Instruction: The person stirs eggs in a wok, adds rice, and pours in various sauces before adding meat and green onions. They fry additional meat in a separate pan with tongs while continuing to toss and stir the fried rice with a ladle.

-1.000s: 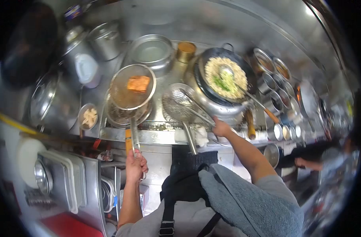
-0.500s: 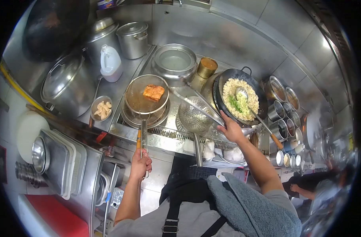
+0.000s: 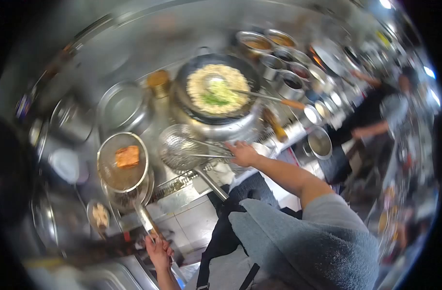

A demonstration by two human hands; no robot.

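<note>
My left hand is closed around the handle of a round mesh strainer. An orange-brown piece of food lies in that strainer, above a metal pot. My right hand holds metal tongs, whose tips reach over a perforated ladle. Behind it, a dark wok holds pale rice with chopped greens. A ladle with a wooden handle rests in the wok.
A pot of liquid and a brass-coloured can stand left of the wok. Several metal containers line the right side. A small bowl of pale pieces is at lower left. A co-worker stands at right, blurred.
The view has swung right and tilted. The tongs, earlier pointing up toward the strainer, now lie over the perforated ladle. My left hand keeps its hold on the strainer.
</note>
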